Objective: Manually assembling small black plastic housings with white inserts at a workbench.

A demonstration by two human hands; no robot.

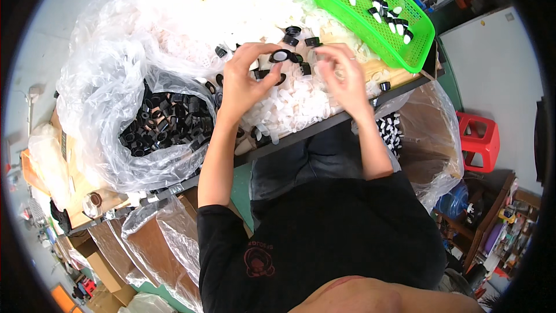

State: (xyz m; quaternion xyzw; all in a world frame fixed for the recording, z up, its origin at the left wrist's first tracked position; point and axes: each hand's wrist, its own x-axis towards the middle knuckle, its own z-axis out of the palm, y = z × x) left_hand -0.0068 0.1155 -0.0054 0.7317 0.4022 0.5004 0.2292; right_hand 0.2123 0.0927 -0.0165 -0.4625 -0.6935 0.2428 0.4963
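My left hand [246, 78] is closed in a pinch on a round black cap [281, 56] with a pale disc inside its ring. To the right, my right hand [347, 81] is held over the pile, slightly blurred, its thumb and fingers curved and apart. Nothing shows clearly between them. Under both hands lies a heap of small translucent white plastic pieces [289, 107]. Several loose black caps lie among them, including one black cap [293, 31] just beyond my hands and a small black cap [385, 86] at the table's near edge.
A clear plastic bag [104, 139] on the left holds many black caps [168, 119]. At the far right, a green basket [370, 29] holds several black-and-white pieces [376, 14]. Below the edge hangs a plastic-lined box [431, 133] with black-and-white pieces. A red stool [479, 139] stands right.
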